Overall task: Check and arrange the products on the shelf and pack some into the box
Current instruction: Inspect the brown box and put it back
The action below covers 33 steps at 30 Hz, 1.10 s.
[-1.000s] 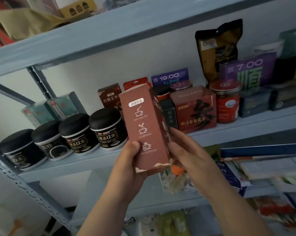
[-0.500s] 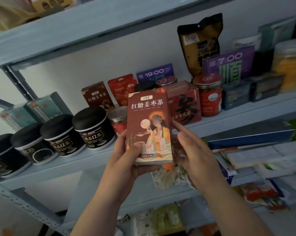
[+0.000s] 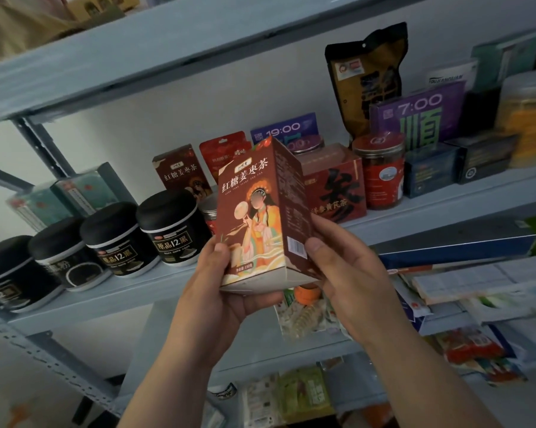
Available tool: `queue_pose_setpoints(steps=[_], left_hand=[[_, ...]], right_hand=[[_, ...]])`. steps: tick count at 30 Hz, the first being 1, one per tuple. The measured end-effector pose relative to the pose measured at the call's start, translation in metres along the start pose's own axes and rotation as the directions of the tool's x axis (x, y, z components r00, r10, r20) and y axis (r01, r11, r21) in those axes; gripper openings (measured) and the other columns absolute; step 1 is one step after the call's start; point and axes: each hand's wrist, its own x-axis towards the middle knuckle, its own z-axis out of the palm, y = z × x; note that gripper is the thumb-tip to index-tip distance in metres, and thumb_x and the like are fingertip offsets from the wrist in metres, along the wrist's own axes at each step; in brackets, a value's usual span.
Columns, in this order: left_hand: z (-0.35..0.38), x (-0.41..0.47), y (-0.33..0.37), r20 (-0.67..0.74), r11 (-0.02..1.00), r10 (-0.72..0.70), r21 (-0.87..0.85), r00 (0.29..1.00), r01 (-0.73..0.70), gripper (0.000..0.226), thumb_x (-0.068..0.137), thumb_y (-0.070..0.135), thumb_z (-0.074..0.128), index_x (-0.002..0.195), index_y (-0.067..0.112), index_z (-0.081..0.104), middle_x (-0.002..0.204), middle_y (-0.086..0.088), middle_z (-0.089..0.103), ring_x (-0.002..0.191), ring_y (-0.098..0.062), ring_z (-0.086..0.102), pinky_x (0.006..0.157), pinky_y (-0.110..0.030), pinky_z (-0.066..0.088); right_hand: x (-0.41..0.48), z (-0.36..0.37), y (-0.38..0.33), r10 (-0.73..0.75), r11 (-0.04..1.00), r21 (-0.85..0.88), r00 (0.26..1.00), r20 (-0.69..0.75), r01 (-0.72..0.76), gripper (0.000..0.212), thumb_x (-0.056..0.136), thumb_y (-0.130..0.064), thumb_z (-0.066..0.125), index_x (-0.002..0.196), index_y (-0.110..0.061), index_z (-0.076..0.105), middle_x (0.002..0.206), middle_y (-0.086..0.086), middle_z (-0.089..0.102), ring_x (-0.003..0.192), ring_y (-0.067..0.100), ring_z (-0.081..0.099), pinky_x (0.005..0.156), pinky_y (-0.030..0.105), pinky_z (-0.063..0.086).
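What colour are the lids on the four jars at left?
Black, on all four round dark-labelled jars; head view.

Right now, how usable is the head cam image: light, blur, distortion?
Head view: dim, bluish light with no glare. The tea box, held by the left hand and right hand, is sharp enough to read its title. The upper shelf slants and bows slightly, a wide-angle look. The yellow jar at far right and the top-left corner are smeared soft.

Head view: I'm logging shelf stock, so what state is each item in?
tea box: closed, tilted, held off the shelf.
left hand: grips the tea box's bottom.
right hand: grips the tea box's side.
black jars: lidded, upright on the shelf.
red jar: lidded, upright.
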Motion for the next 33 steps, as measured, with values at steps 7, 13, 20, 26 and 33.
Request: queue_pose_setpoints(steps=[7, 13, 20, 26, 33], left_hand=[[-0.003, -0.003, 0.002, -0.073, 0.990, 0.092, 0.113, 0.993, -0.083, 0.049, 0.090, 0.030, 0.054, 0.138, 0.018, 0.055, 0.121, -0.020, 0.070, 0.083, -0.028, 0.075, 0.052, -0.031, 0.061], [-0.009, -0.006, 0.008, 0.192, 0.944, 0.118, 0.282, 0.974, -0.170, 0.108, 0.069, 0.065, 0.082, 0.153, 0.012, 0.038, 0.139, -0.023, 0.059, 0.122, -0.044, 0.062, 0.089, -0.054, 0.056], [-0.004, -0.012, 0.002, 0.152, 0.923, 0.159, 0.328, 0.975, -0.202, 0.096, 0.066, 0.053, 0.090, 0.142, 0.015, 0.046, 0.126, -0.018, 0.067, 0.116, -0.040, 0.066, 0.092, -0.050, 0.056], [-0.010, -0.016, -0.001, 0.169, 0.950, 0.160, 0.242, 0.973, -0.198, 0.097, 0.063, 0.045, 0.095, 0.136, 0.001, 0.049, 0.123, -0.030, 0.064, 0.112, -0.047, 0.065, 0.087, -0.047, 0.057], [-0.027, -0.024, -0.006, 0.154, 0.923, 0.211, 0.295, 0.965, -0.249, 0.101, 0.060, 0.046, 0.097, 0.124, -0.016, 0.049, 0.107, -0.024, 0.073, 0.099, -0.036, 0.073, 0.083, -0.040, 0.060]], right_hand=[[-0.004, 0.003, -0.007, -0.061, 0.996, -0.055, 0.990, 0.128, 0.068, 0.052, 0.092, -0.035, 0.074, 0.140, -0.038, 0.056, 0.136, -0.002, 0.068, 0.129, 0.021, 0.063, 0.103, 0.040, 0.054], [-0.007, 0.005, -0.005, -0.099, 0.985, -0.122, 0.978, 0.185, 0.123, 0.051, 0.094, -0.031, 0.067, 0.143, -0.038, 0.057, 0.142, -0.003, 0.062, 0.131, 0.017, 0.060, 0.100, 0.033, 0.056], [-0.010, 0.005, -0.001, -0.080, 0.985, -0.134, 0.972, 0.220, 0.112, 0.048, 0.098, -0.024, 0.065, 0.145, -0.028, 0.057, 0.144, 0.002, 0.057, 0.127, 0.021, 0.062, 0.096, 0.036, 0.058], [-0.009, 0.004, 0.004, -0.023, 0.981, -0.183, 0.976, 0.217, 0.064, 0.051, 0.100, -0.052, 0.055, 0.148, -0.035, 0.051, 0.144, -0.005, 0.060, 0.135, 0.016, 0.056, 0.104, 0.037, 0.054], [-0.009, 0.003, 0.011, 0.041, 0.994, -0.105, 0.945, 0.325, -0.007, 0.064, 0.099, -0.032, 0.057, 0.157, -0.025, 0.031, 0.150, 0.001, 0.054, 0.141, 0.021, 0.050, 0.105, 0.034, 0.051]])
